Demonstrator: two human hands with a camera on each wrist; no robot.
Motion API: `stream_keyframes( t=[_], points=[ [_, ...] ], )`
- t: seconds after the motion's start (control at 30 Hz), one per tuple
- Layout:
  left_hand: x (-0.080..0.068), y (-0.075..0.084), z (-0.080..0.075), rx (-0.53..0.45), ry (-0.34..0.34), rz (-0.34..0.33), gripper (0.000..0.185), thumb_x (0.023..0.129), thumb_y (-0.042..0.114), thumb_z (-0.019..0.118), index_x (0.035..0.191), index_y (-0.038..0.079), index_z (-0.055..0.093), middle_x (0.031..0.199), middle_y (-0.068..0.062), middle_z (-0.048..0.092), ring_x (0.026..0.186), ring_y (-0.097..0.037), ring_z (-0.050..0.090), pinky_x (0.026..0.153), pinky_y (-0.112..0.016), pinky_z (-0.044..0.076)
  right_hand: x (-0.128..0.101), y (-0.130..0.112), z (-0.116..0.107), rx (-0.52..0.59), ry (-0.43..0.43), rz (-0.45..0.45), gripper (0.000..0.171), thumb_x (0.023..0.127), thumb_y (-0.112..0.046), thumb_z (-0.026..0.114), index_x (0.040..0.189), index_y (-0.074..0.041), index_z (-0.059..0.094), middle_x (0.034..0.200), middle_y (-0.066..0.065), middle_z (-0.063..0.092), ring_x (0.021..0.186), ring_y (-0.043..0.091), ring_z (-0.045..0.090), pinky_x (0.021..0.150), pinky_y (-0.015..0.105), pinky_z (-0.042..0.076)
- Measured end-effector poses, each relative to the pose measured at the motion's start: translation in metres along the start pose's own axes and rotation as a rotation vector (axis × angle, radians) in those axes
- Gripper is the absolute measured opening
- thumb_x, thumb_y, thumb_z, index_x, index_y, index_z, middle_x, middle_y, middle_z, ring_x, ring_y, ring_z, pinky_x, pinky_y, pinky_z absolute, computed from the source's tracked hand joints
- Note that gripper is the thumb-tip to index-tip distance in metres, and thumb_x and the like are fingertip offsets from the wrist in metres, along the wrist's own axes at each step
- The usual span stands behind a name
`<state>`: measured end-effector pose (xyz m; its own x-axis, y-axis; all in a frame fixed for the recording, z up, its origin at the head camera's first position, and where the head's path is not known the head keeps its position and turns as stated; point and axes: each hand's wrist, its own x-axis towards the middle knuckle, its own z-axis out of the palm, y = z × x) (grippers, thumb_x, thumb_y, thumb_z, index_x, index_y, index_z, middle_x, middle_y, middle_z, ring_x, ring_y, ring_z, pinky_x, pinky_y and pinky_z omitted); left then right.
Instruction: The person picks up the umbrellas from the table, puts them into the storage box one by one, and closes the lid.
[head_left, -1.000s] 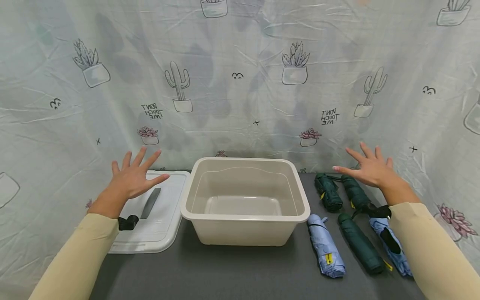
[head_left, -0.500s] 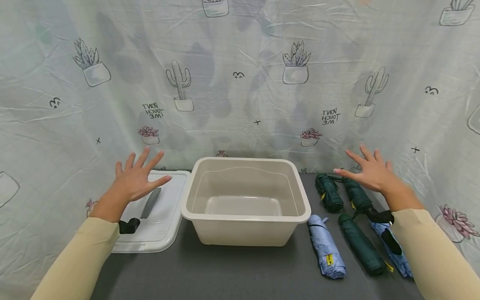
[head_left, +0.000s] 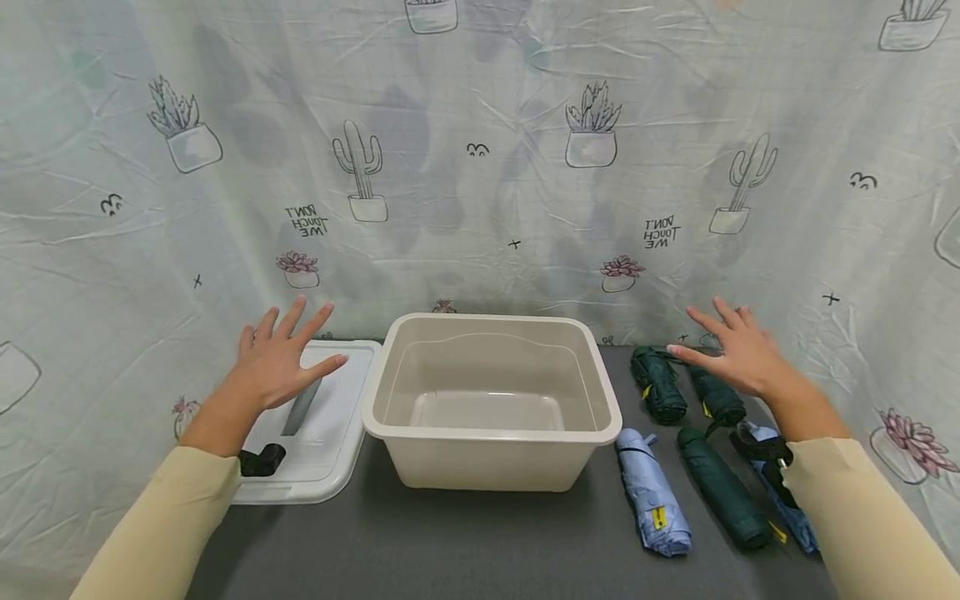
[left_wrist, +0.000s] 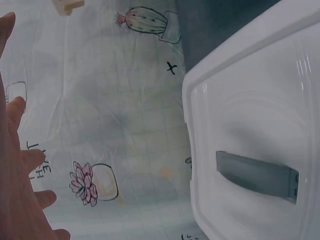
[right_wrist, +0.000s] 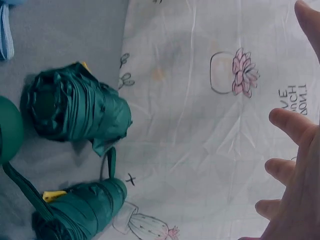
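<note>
My left hand (head_left: 272, 365) hovers with fingers spread over a white plastic lid (head_left: 341, 417), holding nothing. A grey strip (left_wrist: 257, 175) on the lid shows in the left wrist view. My right hand (head_left: 742, 360), also spread and without anything in it, is raised above several folded umbrellas at the right. Of these, a dark green umbrella (head_left: 660, 392) and another dark green umbrella (right_wrist: 82, 210) lie at the back. Nearer lie a smooth green umbrella (head_left: 723, 492) and a light blue umbrella (head_left: 652, 496). My right forearm and wrist strap partly cover another blue umbrella (head_left: 798, 521).
Between the hands a beige plastic tub (head_left: 491, 464) stands upright on the dark grey table (head_left: 450, 550), with nothing inside. The lid lies close to its left side, the umbrellas to its right. A curtain (head_left: 480, 200) printed with cacti hangs behind the table.
Both hands have drawn slightly back toward the body, the left also shifting a little to the right. The tub, lid and umbrellas have stayed in place.
</note>
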<state>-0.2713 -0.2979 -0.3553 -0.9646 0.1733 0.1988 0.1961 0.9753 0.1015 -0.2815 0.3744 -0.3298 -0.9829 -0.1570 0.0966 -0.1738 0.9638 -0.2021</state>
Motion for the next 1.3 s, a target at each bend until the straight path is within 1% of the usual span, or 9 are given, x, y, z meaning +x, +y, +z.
stream_keyframes(
  t=[0.17,0.27,0.4,0.53,0.63,0.8,1.03,1.13,1.3],
  points=[
    [-0.006,0.005,0.004,0.007,0.032,0.025,0.092,0.095,0.075,0.046,0.166,0.032,0.007,0.171,-0.022,0.009,0.149,-0.061,0.013,0.113,-0.083,0.011,-0.007,-0.003,0.007,0.025,0.019,-0.036,0.090,0.096,-0.062,0.057,0.164,-0.013,0.023,0.167,0.033,0.005,0.145,0.070,0.003,0.105,0.088,0.014],
    [-0.010,0.009,0.007,-0.003,0.062,0.035,0.090,0.096,0.072,0.047,0.166,0.029,0.010,0.170,-0.023,0.013,0.149,-0.060,0.016,0.113,-0.083,0.016,-0.012,-0.005,0.009,0.100,0.020,-0.055,0.085,0.098,-0.057,0.057,0.164,-0.015,0.024,0.168,0.031,0.002,0.148,0.066,0.003,0.106,0.088,0.013],
    [-0.014,0.016,0.011,-0.049,0.100,0.056,0.088,0.097,0.068,0.049,0.166,0.027,0.015,0.170,-0.023,0.017,0.149,-0.059,0.018,0.113,-0.082,0.018,-0.019,-0.005,0.011,0.202,0.015,-0.074,0.080,0.100,-0.050,0.056,0.165,-0.016,0.023,0.170,0.027,-0.003,0.152,0.060,0.002,0.106,0.087,0.011],
    [-0.018,0.024,0.016,-0.112,0.137,0.078,0.085,0.097,0.064,0.053,0.165,0.026,0.019,0.169,-0.022,0.018,0.150,-0.058,0.018,0.114,-0.080,0.019,-0.027,-0.003,0.014,0.257,0.017,-0.095,0.076,0.102,-0.046,0.054,0.165,-0.016,0.023,0.172,0.023,-0.004,0.152,0.059,0.002,0.105,0.088,0.012],
    [-0.020,0.029,0.019,-0.166,0.161,0.077,0.082,0.098,0.060,0.055,0.165,0.026,0.022,0.169,-0.022,0.021,0.150,-0.057,0.019,0.114,-0.080,0.019,-0.033,-0.002,0.016,0.302,0.027,-0.117,0.072,0.104,-0.042,0.053,0.164,-0.017,0.024,0.172,0.021,-0.003,0.153,0.058,0.002,0.103,0.089,0.013],
    [-0.023,0.037,0.027,-0.286,0.185,0.057,0.078,0.101,0.054,0.054,0.165,0.022,0.023,0.166,-0.026,0.024,0.150,-0.057,0.021,0.113,-0.081,0.020,-0.043,0.003,0.022,0.352,0.063,-0.155,0.066,0.105,-0.036,0.052,0.163,-0.015,0.028,0.172,0.022,0.002,0.152,0.059,0.006,0.104,0.089,0.012],
    [-0.026,0.048,0.036,-0.477,0.203,0.088,0.069,0.107,0.039,0.050,0.164,0.012,0.024,0.165,-0.024,0.029,0.151,-0.051,0.026,0.117,-0.075,0.022,-0.061,0.008,0.031,0.391,0.094,-0.159,0.061,0.106,-0.029,0.053,0.161,-0.012,0.033,0.169,0.028,0.011,0.149,0.063,0.012,0.102,0.088,0.015],
    [-0.027,0.054,0.038,-0.557,0.192,0.081,0.065,0.109,0.036,0.046,0.164,0.010,0.023,0.164,-0.024,0.032,0.149,-0.050,0.031,0.116,-0.073,0.029,-0.068,0.011,0.034,0.397,0.082,-0.139,0.061,0.106,-0.030,0.052,0.161,-0.012,0.033,0.169,0.029,0.011,0.148,0.064,0.012,0.102,0.088,0.014],
    [-0.030,0.064,0.038,-0.709,0.158,0.037,0.060,0.111,0.034,0.040,0.164,0.011,0.022,0.159,-0.025,0.039,0.141,-0.049,0.043,0.110,-0.070,0.041,-0.080,0.014,0.040,0.390,0.063,-0.075,0.064,0.105,-0.033,0.056,0.161,-0.011,0.033,0.167,0.032,0.014,0.146,0.065,0.015,0.099,0.089,0.018]
  ],
)
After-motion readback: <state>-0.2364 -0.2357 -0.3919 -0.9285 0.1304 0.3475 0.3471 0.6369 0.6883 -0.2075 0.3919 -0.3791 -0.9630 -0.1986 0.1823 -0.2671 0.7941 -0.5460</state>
